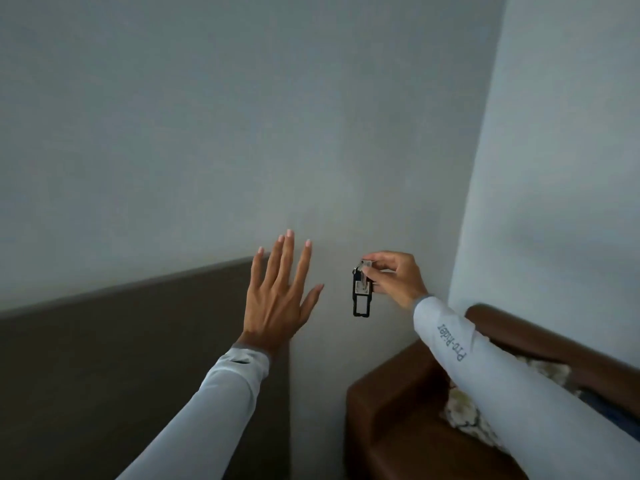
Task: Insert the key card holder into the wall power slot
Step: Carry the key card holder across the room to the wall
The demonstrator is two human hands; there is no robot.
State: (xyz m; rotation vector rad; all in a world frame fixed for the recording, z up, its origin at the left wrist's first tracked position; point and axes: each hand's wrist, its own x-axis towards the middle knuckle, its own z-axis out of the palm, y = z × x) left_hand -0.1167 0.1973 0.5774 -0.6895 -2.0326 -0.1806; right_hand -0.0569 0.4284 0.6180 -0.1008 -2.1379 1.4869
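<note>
My right hand point(398, 277) pinches the top of a black key card holder point(363, 297), which hangs straight down in front of the pale wall with a small clear tag and ring at its top. The holder's lower part is an open black frame. My left hand point(280, 292) is raised to the left of it, palm toward the wall, fingers spread, holding nothing. A gap separates the two hands. No wall power slot shows anywhere in view.
A dark brown panel point(104, 368) covers the lower left wall. At the lower right stands a brown leather chair point(388, 420) with a patterned cushion point(464, 414). A wall corner point(474, 202) rises on the right.
</note>
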